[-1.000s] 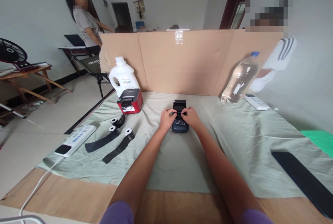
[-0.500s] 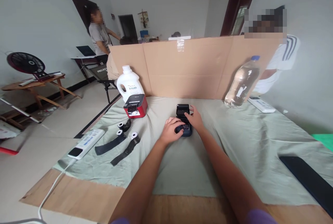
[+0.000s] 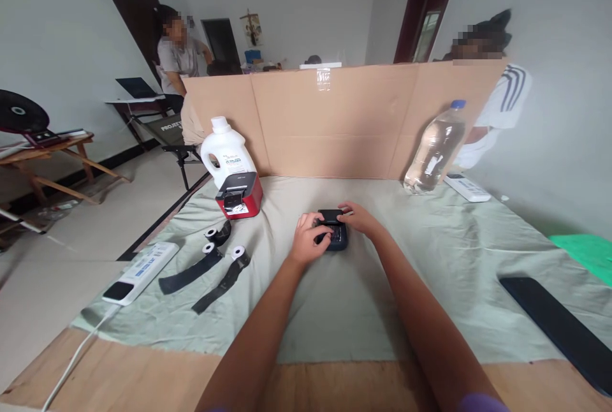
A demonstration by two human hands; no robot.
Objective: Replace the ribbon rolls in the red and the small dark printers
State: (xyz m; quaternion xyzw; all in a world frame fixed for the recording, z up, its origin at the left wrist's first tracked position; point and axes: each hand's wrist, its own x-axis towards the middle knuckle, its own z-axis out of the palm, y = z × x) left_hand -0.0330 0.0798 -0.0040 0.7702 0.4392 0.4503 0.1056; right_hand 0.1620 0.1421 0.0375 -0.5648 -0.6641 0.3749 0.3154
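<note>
At the frame's centre I have a small, rounded dark-blue plastic device (image 3: 339,243), its black rectangular lid (image 3: 331,215) seemingly not fully shut; my left hand (image 3: 306,238) and right hand (image 3: 358,217) touch it, fingers curled, but from here I can't tell whether either grips.

Dark-blue device (image 3: 339,238), pale-green cloth (image 3: 337,316)
</note>
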